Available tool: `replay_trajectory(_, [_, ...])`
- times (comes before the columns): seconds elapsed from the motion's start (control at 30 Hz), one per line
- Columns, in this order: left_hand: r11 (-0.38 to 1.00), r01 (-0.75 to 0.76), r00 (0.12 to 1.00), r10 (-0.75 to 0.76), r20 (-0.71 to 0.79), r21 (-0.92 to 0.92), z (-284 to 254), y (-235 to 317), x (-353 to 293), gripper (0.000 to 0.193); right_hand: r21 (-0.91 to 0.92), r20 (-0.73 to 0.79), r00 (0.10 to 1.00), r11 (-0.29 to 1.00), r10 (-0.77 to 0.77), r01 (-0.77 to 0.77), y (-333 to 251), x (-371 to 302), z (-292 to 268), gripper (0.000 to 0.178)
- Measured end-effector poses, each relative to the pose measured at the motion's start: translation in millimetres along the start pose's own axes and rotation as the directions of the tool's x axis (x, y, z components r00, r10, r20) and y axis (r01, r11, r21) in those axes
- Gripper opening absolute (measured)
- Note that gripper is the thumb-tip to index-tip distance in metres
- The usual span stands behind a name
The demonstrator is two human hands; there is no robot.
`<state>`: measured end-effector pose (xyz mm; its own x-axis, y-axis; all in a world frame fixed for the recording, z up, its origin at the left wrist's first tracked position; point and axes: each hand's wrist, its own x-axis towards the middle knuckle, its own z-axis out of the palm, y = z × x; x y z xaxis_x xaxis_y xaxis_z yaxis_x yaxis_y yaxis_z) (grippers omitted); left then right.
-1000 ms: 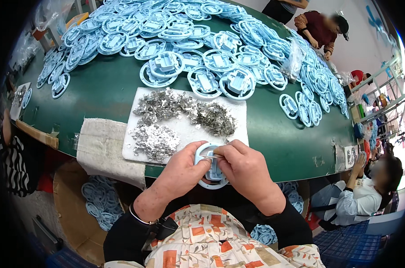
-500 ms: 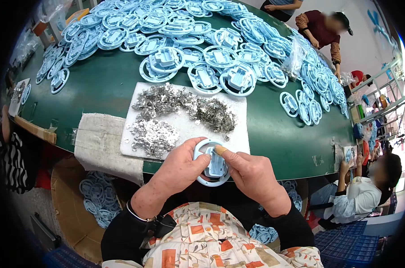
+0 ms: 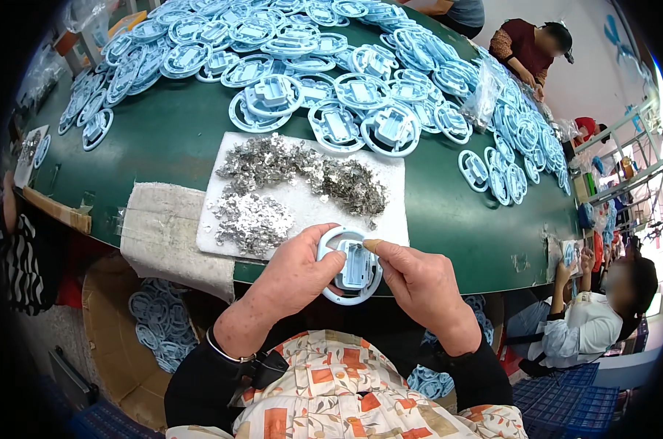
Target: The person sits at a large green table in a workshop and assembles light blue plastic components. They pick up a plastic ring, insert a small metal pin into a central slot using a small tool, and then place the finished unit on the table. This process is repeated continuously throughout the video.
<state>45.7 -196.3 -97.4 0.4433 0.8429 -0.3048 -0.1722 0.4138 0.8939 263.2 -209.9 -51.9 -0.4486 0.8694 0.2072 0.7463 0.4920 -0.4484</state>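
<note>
A light-blue plastic ring part (image 3: 357, 269) with a rectangular compartment in its middle is held over the table's near edge. My left hand (image 3: 300, 265) grips its left side, thumb over the rim and against the compartment wall. From the right, my right hand (image 3: 419, 282) is closed at the upper right of the ring, its yellowish-tipped thumb or finger at the compartment's top corner. Any small piece between those fingertips is too hidden to make out. Just beyond my hands, heaps of small shiny metal pieces (image 3: 350, 189) lie on a white foam board (image 3: 309, 238).
Many similar blue parts (image 3: 287, 44) are piled across the far side of the green table (image 3: 463, 241). A pale cloth (image 3: 163, 227) drapes over the near edge. A cardboard box (image 3: 105, 336) of blue parts stands below left. Other people (image 3: 595, 314) sit or stand around the table.
My right hand has shifted slightly right, its tip drawn back from inside the compartment to the corner, uncovering more of it. My left hand keeps its hold. A far person's arm has drawn in.
</note>
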Motion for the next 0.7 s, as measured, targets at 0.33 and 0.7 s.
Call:
replay_trajectory(0.33, [0.999, -0.002, 1.000, 0.004, -0.029, 0.038, 1.9, 2.3, -0.1, 0.050, -0.266, 0.077, 0.997, 0.963, -0.024, 0.044, -11.8, 2.3, -8.2, 0.043])
replay_trajectory(0.7, [0.991, -0.027, 0.998, 0.033, -0.046, 0.131, 2.1, -2.7, -1.2, 0.049, -0.432, 0.268, 0.960, 0.880, -0.082, 0.196, -31.1, 22.6, -25.0, 0.034])
